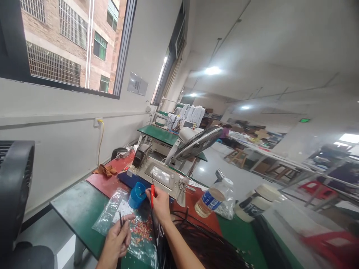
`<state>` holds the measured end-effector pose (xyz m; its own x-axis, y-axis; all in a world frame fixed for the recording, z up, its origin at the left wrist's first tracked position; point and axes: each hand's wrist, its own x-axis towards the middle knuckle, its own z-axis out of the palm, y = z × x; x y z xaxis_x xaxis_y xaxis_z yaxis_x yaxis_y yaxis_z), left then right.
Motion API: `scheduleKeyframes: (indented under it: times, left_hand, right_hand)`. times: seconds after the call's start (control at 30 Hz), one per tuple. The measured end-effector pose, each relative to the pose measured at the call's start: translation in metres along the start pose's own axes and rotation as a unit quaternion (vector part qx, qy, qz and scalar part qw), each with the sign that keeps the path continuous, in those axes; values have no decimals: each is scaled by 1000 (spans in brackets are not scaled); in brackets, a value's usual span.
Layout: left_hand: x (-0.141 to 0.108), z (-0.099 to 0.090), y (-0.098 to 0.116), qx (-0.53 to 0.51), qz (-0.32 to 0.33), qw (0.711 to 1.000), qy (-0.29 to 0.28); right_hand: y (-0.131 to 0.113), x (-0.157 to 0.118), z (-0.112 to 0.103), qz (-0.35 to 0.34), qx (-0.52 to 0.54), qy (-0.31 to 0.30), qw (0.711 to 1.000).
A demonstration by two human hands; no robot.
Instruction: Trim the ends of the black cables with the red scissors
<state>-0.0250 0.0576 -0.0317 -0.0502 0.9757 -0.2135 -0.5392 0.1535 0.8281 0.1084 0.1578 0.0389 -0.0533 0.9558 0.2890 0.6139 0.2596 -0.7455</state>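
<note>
At the lower left, my left hand point(119, 237) is closed, with a thin dark piece like a cable end point(121, 219) pinched between thumb and fingers. My right hand point(159, 203) grips a slim red-handled tool point(152, 196) whose dark pointed end stands upward; its exact kind is unclear. Right of centre in front of that hand's fingertips is a blue cup point(137, 196), tilted in view. Small red, orange and yellow bits point(141, 229) lie scattered on a clear plastic bag point(102, 218). A bundle of dark cables point(196, 239) spreads beneath my right forearm.
Behind the cup sits a beige metal machine point(159, 175). A bottle of pale liquid point(210, 200) and a white jar point(258, 201) stand to the right. A grey fan point(196, 144) rises beyond the table; a dark fan point(15, 190) is at left.
</note>
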Motion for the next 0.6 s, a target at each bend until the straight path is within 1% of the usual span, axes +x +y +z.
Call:
scheduleKeyframes:
  times: [0.07,0.13,0.2,0.3,0.47,0.6]
  left_hand:
    - [3,-1,-3,9,7,1000,-10]
    - [4,-2,-5,-4,17,1000,-17]
    - [3,-2,-5,-17,19,1000,-6]
    - [5,-2,-6,-7,9,1000,27]
    - [12,-3,-13,21,15,999,22]
    - [15,-5,-17,37,25,998,38]
  right_hand:
    - [-2,2,-1,-4,-5,-16,1000]
    - [-3,4,-3,-7,-16,-29,999]
    - [-4,6,-4,-10,-31,-37,999]
    - [-5,8,-4,-15,-56,-41,997]
    - [-8,11,-3,-24,-95,-55,994]
    - [-14,13,-6,-36,-112,-64,991]
